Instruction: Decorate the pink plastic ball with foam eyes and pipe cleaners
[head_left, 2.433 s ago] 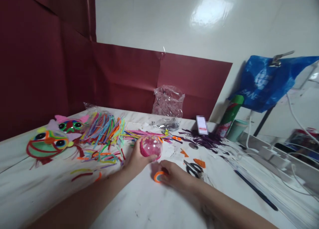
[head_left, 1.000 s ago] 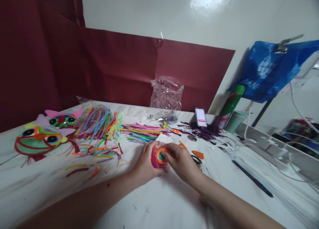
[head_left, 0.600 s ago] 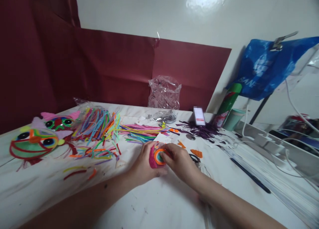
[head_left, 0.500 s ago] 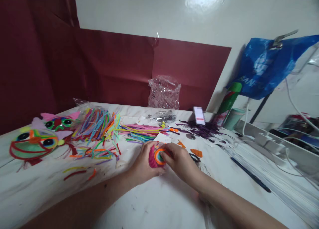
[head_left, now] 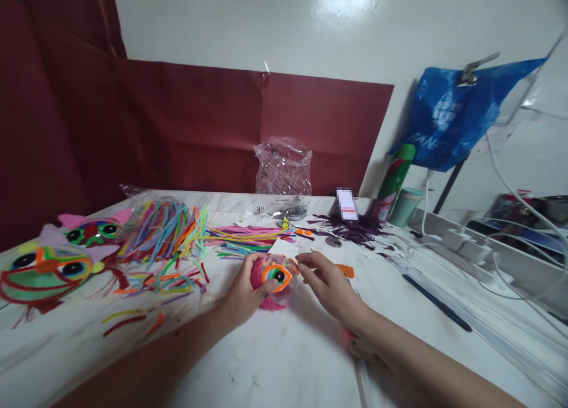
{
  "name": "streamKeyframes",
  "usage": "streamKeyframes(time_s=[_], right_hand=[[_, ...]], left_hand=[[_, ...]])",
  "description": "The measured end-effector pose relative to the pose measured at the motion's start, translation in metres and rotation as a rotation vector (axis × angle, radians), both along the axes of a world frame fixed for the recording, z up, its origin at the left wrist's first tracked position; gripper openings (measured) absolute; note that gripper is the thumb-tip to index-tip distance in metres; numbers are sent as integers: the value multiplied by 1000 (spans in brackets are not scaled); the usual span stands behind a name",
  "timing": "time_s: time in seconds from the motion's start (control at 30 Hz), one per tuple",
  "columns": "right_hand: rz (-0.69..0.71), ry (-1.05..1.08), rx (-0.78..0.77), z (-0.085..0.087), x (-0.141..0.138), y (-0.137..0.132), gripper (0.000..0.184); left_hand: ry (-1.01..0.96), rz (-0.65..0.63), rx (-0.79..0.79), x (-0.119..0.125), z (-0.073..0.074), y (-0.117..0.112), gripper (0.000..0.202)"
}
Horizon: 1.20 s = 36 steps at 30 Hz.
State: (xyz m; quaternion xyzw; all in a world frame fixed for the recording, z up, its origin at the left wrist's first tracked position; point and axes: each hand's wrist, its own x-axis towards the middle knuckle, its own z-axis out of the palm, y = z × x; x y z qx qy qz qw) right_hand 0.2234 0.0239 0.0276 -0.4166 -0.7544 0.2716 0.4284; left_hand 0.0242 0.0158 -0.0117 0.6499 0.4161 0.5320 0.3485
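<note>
My left hand (head_left: 248, 290) is closed around a clear round craft ball (head_left: 275, 303) partly wrapped in pink pipe cleaners. On its front sits an eye (head_left: 278, 275) made of orange and green rings with a glossy black centre. My left thumb lies against the lower edge of that eye. Just right of the ball is my right hand (head_left: 322, 281), fingers bent and slightly apart, tips close to the ball's right edge. A small orange bit shows by those fingertips; whether they touch it I cannot tell.
Pipe cleaners (head_left: 164, 233) lie in piles at the left, beside two finished animal faces (head_left: 44, 272). Purple strips (head_left: 355, 229), a phone (head_left: 347, 204), a spray can (head_left: 393, 183) and a cup (head_left: 407, 207) stand farther back. A dark pen (head_left: 437, 301) and power strip (head_left: 465, 248) lie right.
My right hand has drawn off the eye to the right. The eye's black centre now shows where the fingertips were, and the ball is turned a little. The camera view has shifted slightly.
</note>
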Motion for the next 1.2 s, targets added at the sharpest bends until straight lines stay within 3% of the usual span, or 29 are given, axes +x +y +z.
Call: streamKeyframes(time_s=[0.1,0.17,0.27,0.33,0.53,0.77,0.9,1.0,1.1,1.2], right_hand=[[32,-34,-67,-14,12,7,37],[110,-44,-128,-20,16,12,54],[220,-48,-247,-22,16,19,84],[250,-19,-323,-18,11,20,91],[167,39,-399,0,-12,11,79],[65,129,-412,-10,-25,12,59],[55,147,-422,-14,-23,13,61],[64,168,-421,-17,-21,14,62],[79,197,-433,-21,-19,17,64],[89,189,-426,-21,-19,19,63]], left_hand=[[-28,-19,-20,-5,-1,4,45],[-54,-41,-40,-8,-2,7,46],[-102,-103,-71,-11,-4,11,50],[-133,-127,-85,-13,-6,12,53],[-175,-140,-97,-14,-8,13,53],[-238,-124,-109,-12,-12,15,63],[-213,-58,-49,-11,-13,12,81],[-90,-21,69,-12,-10,8,80],[173,-11,200,-18,-6,8,57],[330,-81,292,-24,-4,11,44]])
